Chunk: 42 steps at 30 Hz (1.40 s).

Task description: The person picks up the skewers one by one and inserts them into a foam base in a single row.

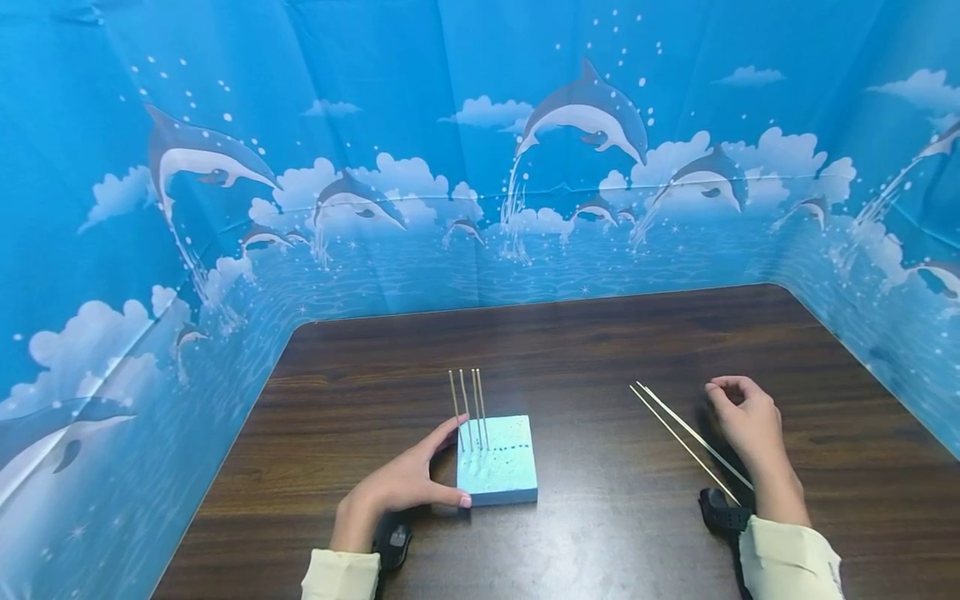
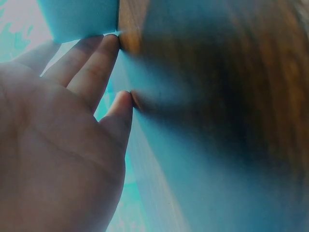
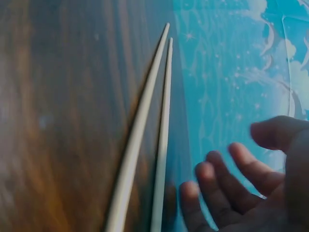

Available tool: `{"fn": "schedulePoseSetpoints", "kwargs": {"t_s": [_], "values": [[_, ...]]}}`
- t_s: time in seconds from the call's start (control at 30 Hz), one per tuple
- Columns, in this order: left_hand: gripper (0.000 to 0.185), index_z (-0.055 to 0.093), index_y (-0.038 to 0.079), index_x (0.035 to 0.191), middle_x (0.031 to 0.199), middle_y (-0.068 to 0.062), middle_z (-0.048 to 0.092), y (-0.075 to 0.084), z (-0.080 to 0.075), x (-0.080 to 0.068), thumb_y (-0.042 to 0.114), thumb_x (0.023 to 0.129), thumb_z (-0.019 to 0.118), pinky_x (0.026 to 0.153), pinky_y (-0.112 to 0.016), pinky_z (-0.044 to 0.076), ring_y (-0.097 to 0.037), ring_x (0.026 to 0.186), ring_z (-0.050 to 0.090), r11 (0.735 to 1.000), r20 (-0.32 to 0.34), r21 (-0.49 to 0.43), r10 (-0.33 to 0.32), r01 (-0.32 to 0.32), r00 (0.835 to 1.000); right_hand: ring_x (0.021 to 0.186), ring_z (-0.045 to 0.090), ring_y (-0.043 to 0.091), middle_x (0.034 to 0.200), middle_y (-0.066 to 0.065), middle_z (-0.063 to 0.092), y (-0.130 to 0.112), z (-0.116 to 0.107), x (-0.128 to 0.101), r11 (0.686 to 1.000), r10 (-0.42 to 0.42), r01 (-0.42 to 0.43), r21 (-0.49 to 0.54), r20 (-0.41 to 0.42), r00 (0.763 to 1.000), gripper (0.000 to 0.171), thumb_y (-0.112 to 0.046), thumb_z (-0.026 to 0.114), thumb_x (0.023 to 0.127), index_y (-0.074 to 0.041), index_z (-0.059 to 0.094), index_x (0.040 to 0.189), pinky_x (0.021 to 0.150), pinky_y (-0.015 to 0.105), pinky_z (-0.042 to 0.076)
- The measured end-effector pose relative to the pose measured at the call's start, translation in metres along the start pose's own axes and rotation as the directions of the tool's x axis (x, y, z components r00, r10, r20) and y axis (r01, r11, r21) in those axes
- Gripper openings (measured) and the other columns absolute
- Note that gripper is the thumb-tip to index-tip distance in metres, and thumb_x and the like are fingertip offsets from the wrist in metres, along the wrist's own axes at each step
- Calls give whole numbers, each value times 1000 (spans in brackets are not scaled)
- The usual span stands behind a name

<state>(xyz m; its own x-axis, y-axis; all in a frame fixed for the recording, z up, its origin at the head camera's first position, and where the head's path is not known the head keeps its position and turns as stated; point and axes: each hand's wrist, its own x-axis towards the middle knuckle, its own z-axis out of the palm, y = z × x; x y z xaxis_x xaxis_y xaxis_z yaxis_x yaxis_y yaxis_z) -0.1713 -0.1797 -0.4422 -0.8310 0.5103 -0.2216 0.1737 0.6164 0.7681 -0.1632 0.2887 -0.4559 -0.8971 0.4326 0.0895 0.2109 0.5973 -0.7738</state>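
A pale blue foam block [image 1: 506, 475] lies on the table with several thin wooden sticks [image 1: 454, 396] standing upright in its left part. A row of small dark marks crosses its top. My left hand [image 1: 401, 483] holds the block at its left side, thumb by the near corner and index finger by the far one. In the left wrist view, fingertips meet the side of the block [image 2: 87, 19]. My right hand [image 1: 753, 429] is beside loose wooden sticks [image 1: 697, 437] lying on the table. Its fingers bend loosely around nothing in the right wrist view, near two sticks [image 3: 140, 135].
The dark wood-grain table [image 1: 577, 350] has rounded far corners. A blue cloth [image 1: 420, 267] printed with dolphins and clouds hangs behind it and along both sides. Black camera mounts [image 1: 723, 512] are worn at both wrists.
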Motion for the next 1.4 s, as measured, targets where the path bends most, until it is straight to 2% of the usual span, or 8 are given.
{"fn": "schedulePoseSetpoints", "kwargs": {"t_s": [0.07, 0.17, 0.3, 0.4, 0.53, 0.7, 1.1, 1.4], "values": [[107, 21, 38, 156, 163, -1, 25, 0, 0, 0, 48, 72, 86, 116, -61, 22, -26, 150, 22, 1000, 0, 3, -3, 3, 1000, 97, 58, 39, 114, 28, 62, 5, -1, 0, 998, -43, 45, -43, 36, 998, 39, -31, 53, 101, 4, 61, 117, 75, 46, 44], [107, 21, 39, 156, 163, 0, 24, 0, 0, 0, 48, 72, 86, 115, -61, 22, -26, 150, 21, 1000, -4, 1, -6, 6, 1000, 100, 58, 45, 111, 31, 62, 11, -2, 0, 983, -145, 155, -102, 99, 984, 34, -27, 59, 99, 5, 65, 108, 80, 56, 44], [107, 21, 39, 156, 163, -1, 24, 0, 0, 0, 48, 72, 86, 116, -61, 22, -26, 150, 21, 1000, -8, 6, -6, 6, 1000, 114, 44, 50, 116, 34, 57, 14, -2, 2, 956, -232, 262, -131, 210, 950, 31, -26, 68, 93, 4, 67, 99, 94, 64, 29], [107, 21, 39, 156, 163, -1, 24, 1, 1, 1, 50, 71, 86, 116, -61, 22, -26, 150, 21, 1000, -6, 18, -8, 8, 1000, 121, 28, 54, 125, 36, 45, 14, -1, 1, 960, -194, 240, -146, 274, 942, 30, -28, 72, 89, 1, 67, 93, 95, 66, 21], [108, 20, 37, 157, 164, -2, 22, 1, 0, 2, 51, 72, 85, 115, -62, 22, -28, 150, 20, 1000, -1, 28, -2, 2, 1000, 122, 21, 56, 133, 33, 35, 10, 0, -2, 970, -121, 175, -171, 285, 951, 25, -27, 75, 85, -3, 69, 84, 92, 67, 24], [108, 20, 37, 157, 165, 0, 20, 2, 0, 3, 49, 72, 85, 115, -62, 23, -28, 150, 19, 1000, -1, 20, 9, -9, 1000, 123, 21, 55, 134, 28, 36, 5, 1, -2, 971, -105, 156, -180, 268, 958, 20, -22, 75, 85, -4, 72, 77, 96, 67, 23], [108, 20, 39, 157, 164, -1, 21, 2, -2, 1, 48, 72, 86, 115, -62, 21, -29, 150, 19, 1000, -6, 14, 6, -6, 1000, 122, 19, 56, 135, 30, 31, -1, 3, -2, 965, -93, 161, -206, 304, 948, 20, -21, 65, 84, -4, 68, 74, 94, 69, 18], [107, 20, 41, 156, 165, 0, 18, 0, 1, 0, 50, 72, 85, 114, -63, 22, -30, 150, 18, 1000, -2, 15, -3, 3, 1000, 121, 20, 54, 133, 30, 33, 1, 7, -2, 959, -84, 159, -236, 299, 951, 19, -21, 70, 79, -6, 66, 69, 92, 68, 20]]}}
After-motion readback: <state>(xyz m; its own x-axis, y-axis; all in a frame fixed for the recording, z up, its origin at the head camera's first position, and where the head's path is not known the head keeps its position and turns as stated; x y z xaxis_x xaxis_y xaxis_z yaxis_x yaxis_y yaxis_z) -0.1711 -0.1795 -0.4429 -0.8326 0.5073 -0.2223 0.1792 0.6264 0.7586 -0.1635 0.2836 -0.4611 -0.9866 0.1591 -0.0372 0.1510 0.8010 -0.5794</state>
